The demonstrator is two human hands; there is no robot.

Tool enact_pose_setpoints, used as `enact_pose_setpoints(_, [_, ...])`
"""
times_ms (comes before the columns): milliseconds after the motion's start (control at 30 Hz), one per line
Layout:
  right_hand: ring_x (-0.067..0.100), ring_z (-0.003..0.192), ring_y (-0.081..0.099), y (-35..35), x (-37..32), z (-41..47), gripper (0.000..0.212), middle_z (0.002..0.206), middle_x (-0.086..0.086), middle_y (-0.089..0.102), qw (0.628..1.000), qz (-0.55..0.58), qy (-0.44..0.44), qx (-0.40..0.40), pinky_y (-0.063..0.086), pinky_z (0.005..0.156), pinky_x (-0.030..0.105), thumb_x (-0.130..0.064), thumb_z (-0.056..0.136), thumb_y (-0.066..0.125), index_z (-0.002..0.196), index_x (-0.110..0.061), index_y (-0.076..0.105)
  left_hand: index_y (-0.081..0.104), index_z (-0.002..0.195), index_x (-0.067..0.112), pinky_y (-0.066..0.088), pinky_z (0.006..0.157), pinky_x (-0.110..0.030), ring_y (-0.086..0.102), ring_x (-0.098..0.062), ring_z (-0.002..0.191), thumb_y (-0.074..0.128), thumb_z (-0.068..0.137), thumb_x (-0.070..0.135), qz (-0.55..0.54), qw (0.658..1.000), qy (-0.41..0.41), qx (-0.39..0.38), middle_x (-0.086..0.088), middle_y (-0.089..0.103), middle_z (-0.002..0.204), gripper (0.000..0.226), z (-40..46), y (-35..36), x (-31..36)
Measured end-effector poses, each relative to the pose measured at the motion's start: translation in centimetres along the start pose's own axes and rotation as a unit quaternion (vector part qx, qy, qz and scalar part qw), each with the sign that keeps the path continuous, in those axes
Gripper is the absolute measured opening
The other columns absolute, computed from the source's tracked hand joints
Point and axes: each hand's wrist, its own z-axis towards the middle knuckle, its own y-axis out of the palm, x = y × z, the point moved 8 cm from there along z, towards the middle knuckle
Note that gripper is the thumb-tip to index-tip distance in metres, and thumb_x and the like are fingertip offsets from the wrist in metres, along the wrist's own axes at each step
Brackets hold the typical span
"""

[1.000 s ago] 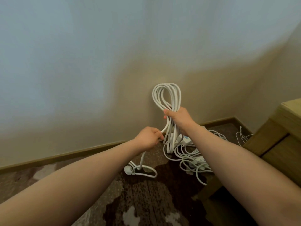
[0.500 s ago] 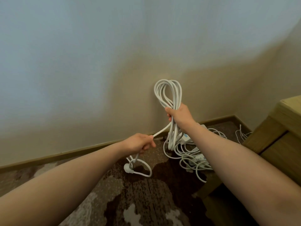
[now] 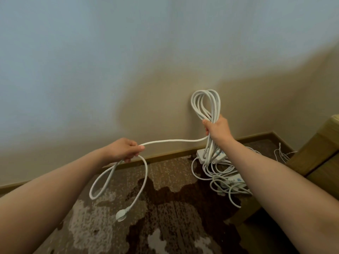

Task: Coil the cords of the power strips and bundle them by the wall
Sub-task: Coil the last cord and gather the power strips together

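Note:
My right hand [image 3: 217, 127] grips a white cord coil [image 3: 205, 102] of several loops, held upright against the wall. One strand runs left from it to my left hand [image 3: 124, 150], which pinches the free cord end [image 3: 172, 141]. Below my left hand a loop hangs down and the round plug [image 3: 121, 215] dangles just above the carpet. A white power strip [image 3: 201, 155] lies by the baseboard under the coil. A second power strip [image 3: 235, 180] sits in a loose tangle of white cords on the floor, partly hidden by my right forearm.
A wooden cabinet [image 3: 322, 153] stands at the right, close to the tangle. A thin white wire [image 3: 281, 154] lies in the corner beside it. The brown baseboard [image 3: 165, 156] runs along the wall above patterned carpet [image 3: 165, 217].
My left hand has pulled away to the left, stretching a strand out from the coil and lifting the plug end off the carpet. My right hand kept its hold on the coil.

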Motion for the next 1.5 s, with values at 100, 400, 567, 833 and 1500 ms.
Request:
enact_pose_setpoints(100, [0.016,0.059,0.054,0.1,0.3,0.0,0.008,0.072,0.007,0.057,1.000,0.002,0.012,-0.007,0.047,0.051,0.021,-0.013,0.096,0.060,0.092,-0.016,0.053,0.053,0.063,0.013,0.037,0.047,-0.024,0.038,-0.014,0.042,0.051,0.097,0.026,-0.045,0.998,0.026,-0.047,0.002,0.039,0.045,0.036,-0.2,2.3,0.2])
enact_pose_setpoints(400, [0.015,0.053,0.053,0.3,0.4,0.2,0.009,0.069,0.007,0.056,0.999,0.047,0.019,-0.006,0.049,0.050,0.023,-0.011,0.095,0.062,0.100,-0.006,0.056,0.052,0.073,0.011,0.034,0.045,-0.020,0.035,-0.009,0.044,0.037,0.101,0.035,-0.003,0.997,-0.016,-0.074,0.002,0.038,0.054,0.040,-0.1,5.3,-1.4])
enact_pose_setpoints(567, [0.014,0.054,0.054,-0.4,0.8,0.8,0.005,0.068,0.004,0.057,0.999,0.021,0.015,0.034,0.047,0.050,0.023,-0.015,0.094,0.061,0.095,-0.013,0.056,0.054,0.065,0.012,0.038,0.049,-0.021,0.042,-0.015,0.047,0.044,0.097,0.041,0.049,0.998,-0.013,-0.035,-0.003,0.045,0.054,0.044,-0.5,2.0,-3.1])
enact_pose_setpoints(833, [0.019,0.062,0.059,-0.9,1.5,1.3,0.013,0.076,0.005,0.062,0.999,0.002,0.026,0.038,0.053,0.061,0.033,-0.020,0.094,0.062,0.105,-0.013,0.059,0.059,0.071,0.020,0.039,0.055,-0.020,0.050,-0.009,0.056,0.038,0.100,0.038,0.239,0.969,0.026,-0.063,0.005,0.053,0.061,0.040,0.6,5.9,-0.3])
enact_pose_setpoints(1500, [0.021,0.078,0.063,0.5,0.4,0.9,0.019,0.086,-0.003,0.062,0.978,-0.200,-0.053,-0.015,0.054,0.069,0.039,-0.030,0.095,0.060,0.113,-0.022,0.059,0.066,0.083,0.024,0.037,0.051,-0.019,0.046,-0.008,0.052,0.053,0.096,0.022,0.102,0.993,0.026,0.053,0.005,0.053,0.059,0.019,1.6,0.7,-1.8])
